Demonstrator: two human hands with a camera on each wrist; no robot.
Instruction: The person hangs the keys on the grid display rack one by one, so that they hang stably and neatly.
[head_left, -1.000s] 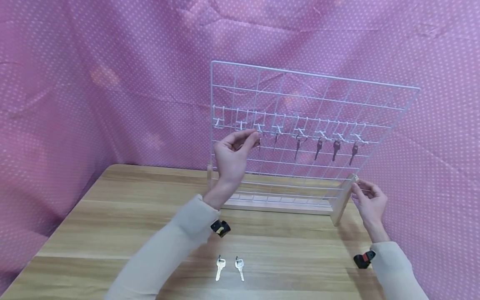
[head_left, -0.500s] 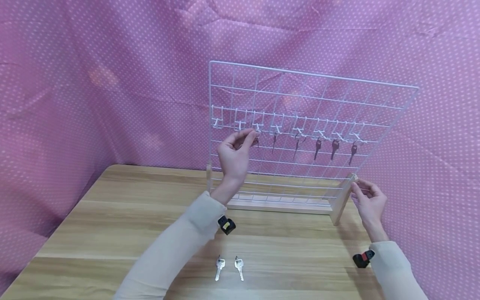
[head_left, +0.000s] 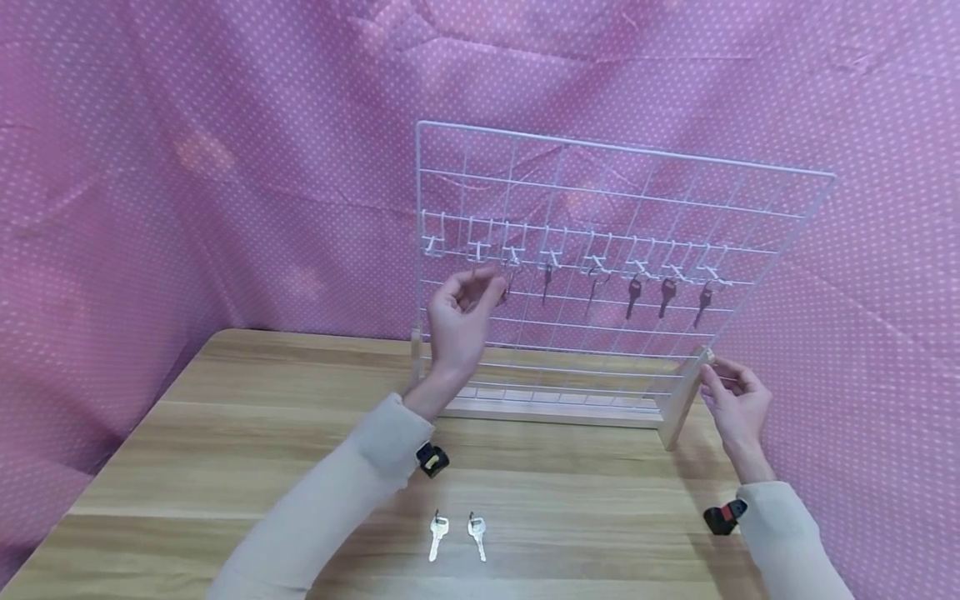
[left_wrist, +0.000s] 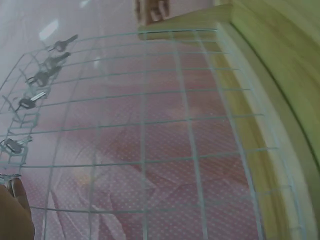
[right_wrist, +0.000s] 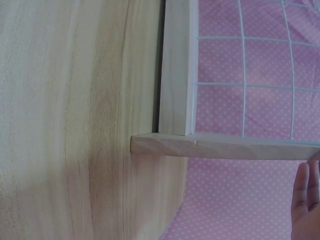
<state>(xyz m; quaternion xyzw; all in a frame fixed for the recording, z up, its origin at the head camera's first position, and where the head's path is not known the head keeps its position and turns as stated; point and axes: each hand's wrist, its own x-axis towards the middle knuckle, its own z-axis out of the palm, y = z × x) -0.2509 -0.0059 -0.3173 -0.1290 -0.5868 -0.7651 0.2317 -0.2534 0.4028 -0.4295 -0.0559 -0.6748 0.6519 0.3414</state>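
Metal keys (head_left: 634, 297) are hanging; I can't tell if the left hand (head_left: 459, 323) is pinching 1; the right hand (head_left: 741, 410), straight-fingered, is touching the wooden post (head_left: 681, 402).

I count two hands (head_left: 457, 329), one wire rack (head_left: 626, 149), eight white hooks (head_left: 596, 265), two keys on the table (head_left: 438, 529), five hanging keys (head_left: 634, 297) clear of fingers.

White grid (head_left: 600, 233), silver keys (head_left: 438, 527), pink white-dotted cloth (head_left: 262, 167), tan wood-grained table (head_left: 225, 433)

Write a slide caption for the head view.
Wire rack with keys, left hand near them, right hand at its wooden stand.
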